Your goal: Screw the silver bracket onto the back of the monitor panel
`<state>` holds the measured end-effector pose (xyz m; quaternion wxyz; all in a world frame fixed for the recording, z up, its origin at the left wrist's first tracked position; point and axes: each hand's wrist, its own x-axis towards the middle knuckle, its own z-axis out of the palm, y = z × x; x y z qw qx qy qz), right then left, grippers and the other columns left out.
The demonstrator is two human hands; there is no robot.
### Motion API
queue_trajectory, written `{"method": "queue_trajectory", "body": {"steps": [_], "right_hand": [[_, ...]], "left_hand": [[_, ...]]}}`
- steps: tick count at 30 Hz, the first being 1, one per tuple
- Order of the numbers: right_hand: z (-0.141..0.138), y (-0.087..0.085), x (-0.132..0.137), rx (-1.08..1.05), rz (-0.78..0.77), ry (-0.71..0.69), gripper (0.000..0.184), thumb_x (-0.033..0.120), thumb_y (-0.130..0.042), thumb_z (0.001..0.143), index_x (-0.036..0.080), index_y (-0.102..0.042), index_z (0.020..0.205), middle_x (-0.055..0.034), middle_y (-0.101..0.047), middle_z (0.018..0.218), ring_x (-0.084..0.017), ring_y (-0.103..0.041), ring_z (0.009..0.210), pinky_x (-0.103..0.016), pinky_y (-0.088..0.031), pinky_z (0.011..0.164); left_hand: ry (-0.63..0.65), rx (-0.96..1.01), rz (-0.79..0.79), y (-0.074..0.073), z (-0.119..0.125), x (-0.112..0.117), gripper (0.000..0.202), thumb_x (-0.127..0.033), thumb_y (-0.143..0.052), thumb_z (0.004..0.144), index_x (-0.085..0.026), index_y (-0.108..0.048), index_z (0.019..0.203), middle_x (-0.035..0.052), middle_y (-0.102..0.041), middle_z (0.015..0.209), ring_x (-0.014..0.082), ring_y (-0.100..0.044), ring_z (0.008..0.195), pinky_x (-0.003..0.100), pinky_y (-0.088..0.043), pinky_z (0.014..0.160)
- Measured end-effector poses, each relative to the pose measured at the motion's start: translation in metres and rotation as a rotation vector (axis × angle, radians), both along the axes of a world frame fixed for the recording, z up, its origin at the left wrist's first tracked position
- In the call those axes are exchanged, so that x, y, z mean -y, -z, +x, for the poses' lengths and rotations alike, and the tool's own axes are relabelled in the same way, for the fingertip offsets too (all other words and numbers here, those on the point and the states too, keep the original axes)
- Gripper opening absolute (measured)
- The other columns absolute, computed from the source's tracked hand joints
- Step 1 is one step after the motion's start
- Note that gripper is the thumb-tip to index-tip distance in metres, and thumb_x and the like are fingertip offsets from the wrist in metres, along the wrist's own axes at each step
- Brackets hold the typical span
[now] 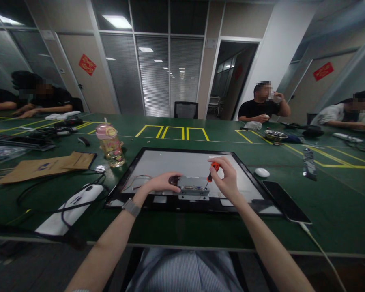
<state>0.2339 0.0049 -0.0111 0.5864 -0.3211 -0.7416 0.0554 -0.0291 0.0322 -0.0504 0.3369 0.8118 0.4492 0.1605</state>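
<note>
A flat monitor panel point(158, 162) lies face down on the green table point(200, 231) in front of me. A small metal board cover with connector ports point(194, 190) sits on its back near the front edge. My left hand point(162, 182) rests on the panel, fingers curled against the cover's left end. My right hand point(226, 176) grips a small screwdriver with an orange handle point(213, 169), its tip pointing down at the cover's right end. Thin coloured wires point(136, 180) run across the panel left of my left hand.
A pink-lidded bottle point(111, 146), brown paper bag point(48, 165), white device with black cable point(71, 207) lie to the left. A phone with charging cable point(284, 200) and white mouse point(262, 172) lie to the right. Three other people sit at the far side.
</note>
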Motion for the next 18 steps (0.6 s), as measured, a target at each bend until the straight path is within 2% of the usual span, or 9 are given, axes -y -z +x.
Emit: {"method": "queue_trajectory", "body": {"steps": [3, 8, 10, 14, 16, 18], "right_hand": [[0.0007, -0.0003, -0.0001, 0.023, 0.034, 0.018, 0.017, 0.019, -0.055, 0.080, 0.023, -0.062, 0.095, -0.0037, -0.057, 0.080, -0.019, -0.057, 0.074, -0.038, -0.048, 0.074], [0.0022, 0.0053, -0.0001, 0.001, -0.127, -0.262, 0.036, 0.020, -0.039, 0.089, 0.024, -0.048, 0.124, -0.0089, -0.060, 0.109, -0.020, -0.064, 0.086, -0.040, -0.051, 0.078], [0.0010, 0.0068, -0.0002, -0.023, -0.162, -0.290, 0.038, 0.020, -0.038, 0.089, 0.025, -0.045, 0.127, -0.0095, -0.059, 0.114, -0.018, -0.065, 0.084, -0.038, -0.053, 0.075], [-0.0029, 0.0044, -0.0003, 0.003, -0.063, -0.109, 0.032, 0.019, -0.050, 0.084, 0.024, -0.053, 0.116, -0.0058, -0.061, 0.093, -0.017, -0.061, 0.075, -0.035, -0.051, 0.070], [-0.0040, 0.0014, 0.0003, 0.025, 0.028, -0.008, 0.025, 0.019, -0.056, 0.080, 0.023, -0.059, 0.105, -0.0032, -0.057, 0.080, -0.017, -0.056, 0.071, -0.034, -0.049, 0.067], [-0.0036, -0.0011, 0.0016, 0.039, 0.080, 0.027, 0.020, 0.019, -0.059, 0.078, 0.022, -0.060, 0.098, -0.0016, -0.053, 0.074, -0.017, -0.053, 0.068, -0.034, -0.048, 0.066]], "left_hand": [[0.016, 0.003, 0.014, -0.0005, -0.0001, 0.0004, 0.071, -0.051, -0.068, 0.065, -0.024, -0.047, 0.128, 0.0048, -0.049, 0.134, 0.0253, -0.046, 0.121, 0.034, -0.034, 0.103], [0.021, -0.005, 0.021, -0.0020, 0.0007, 0.0018, 0.071, -0.051, -0.069, 0.065, -0.023, -0.047, 0.128, 0.0060, -0.050, 0.133, 0.0246, -0.047, 0.120, 0.034, -0.034, 0.103], [0.021, -0.010, 0.022, -0.0026, 0.0008, 0.0026, 0.071, -0.049, -0.068, 0.066, -0.023, -0.047, 0.128, 0.0059, -0.049, 0.133, 0.0247, -0.047, 0.119, 0.034, -0.034, 0.102], [0.024, -0.006, 0.019, -0.0037, 0.0012, 0.0041, 0.070, -0.046, -0.068, 0.066, -0.022, -0.046, 0.128, 0.0051, -0.049, 0.134, 0.0254, -0.047, 0.120, 0.034, -0.035, 0.103], [0.031, -0.001, 0.025, -0.0039, 0.0015, 0.0044, 0.070, -0.046, -0.068, 0.066, -0.022, -0.046, 0.129, 0.0047, -0.049, 0.133, 0.0256, -0.047, 0.120, 0.034, -0.034, 0.103], [0.027, -0.005, 0.031, -0.0039, 0.0019, 0.0043, 0.070, -0.047, -0.067, 0.066, -0.022, -0.046, 0.128, 0.0045, -0.049, 0.133, 0.0253, -0.047, 0.120, 0.033, -0.034, 0.103]]}}
